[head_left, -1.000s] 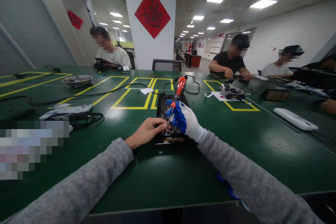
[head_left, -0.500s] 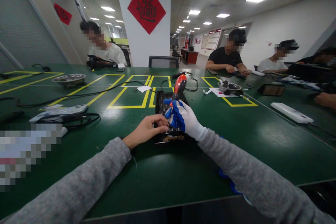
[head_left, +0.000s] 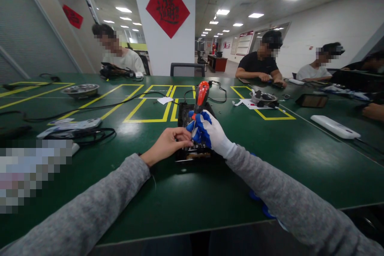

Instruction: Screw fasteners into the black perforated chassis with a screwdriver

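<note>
A black flat device (head_left: 186, 117) with its inner parts exposed lies on the green table (head_left: 192, 192) in front of me. My right hand (head_left: 210, 134), in a white glove with blue fingers, grips a red and black screwdriver (head_left: 200, 97), held nearly upright with its tip down on the device. My bare left hand (head_left: 166, 145) rests at the device's left near corner, fingers pinched by the screwdriver's shaft; what they hold, if anything, I cannot make out.
Yellow tape boxes (head_left: 150, 104) mark the table. A metal bowl (head_left: 80, 89), black cables (head_left: 81, 134) and a white device (head_left: 69, 125) lie left. A white bar (head_left: 334, 126), a phone (head_left: 312, 100) and a parts dish (head_left: 264, 99) lie right. Several other people sit across the table.
The screwdriver handle has tipped slightly left and stands straighter. My left fingers have closed in nearer its shaft. The view shifted a little.
</note>
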Available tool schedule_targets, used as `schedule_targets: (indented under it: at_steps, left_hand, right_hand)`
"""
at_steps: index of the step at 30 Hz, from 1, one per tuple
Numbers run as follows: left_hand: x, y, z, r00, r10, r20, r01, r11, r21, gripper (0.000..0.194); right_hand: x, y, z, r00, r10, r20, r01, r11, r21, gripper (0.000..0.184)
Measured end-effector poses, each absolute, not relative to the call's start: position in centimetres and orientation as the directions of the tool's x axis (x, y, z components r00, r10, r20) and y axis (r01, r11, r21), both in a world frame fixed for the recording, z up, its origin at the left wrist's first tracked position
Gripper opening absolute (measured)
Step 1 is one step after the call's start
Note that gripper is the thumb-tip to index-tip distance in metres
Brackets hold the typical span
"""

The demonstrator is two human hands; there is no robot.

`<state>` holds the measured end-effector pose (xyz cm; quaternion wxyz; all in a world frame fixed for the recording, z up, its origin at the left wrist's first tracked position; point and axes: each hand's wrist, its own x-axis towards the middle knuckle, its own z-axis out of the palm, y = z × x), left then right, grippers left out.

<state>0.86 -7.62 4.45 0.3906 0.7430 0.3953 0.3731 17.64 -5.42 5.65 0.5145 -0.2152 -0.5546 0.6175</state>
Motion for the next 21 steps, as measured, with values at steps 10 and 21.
schedule_targets:
  at_steps: [10, 21]
  left_hand:
    - [0.76, -7.71, 4.31, 0.474, 0.840, 0.264, 0.283, -0.429, 0.858, 0.027]
    - [0.63, -7.73, 4.09, 0.500, 0.820, 0.277, 0.221, -0.430, 0.875, 0.026]
  right_hand:
    - [17.88, -5.49, 5.74, -0.359, 0.883, 0.302, -0.370, 0.162, -0.915, 0.042]
    - [17.87, -5.71, 6.18, -0.392, 0.877, 0.278, -0.372, 0.126, -0.920, 0.044]
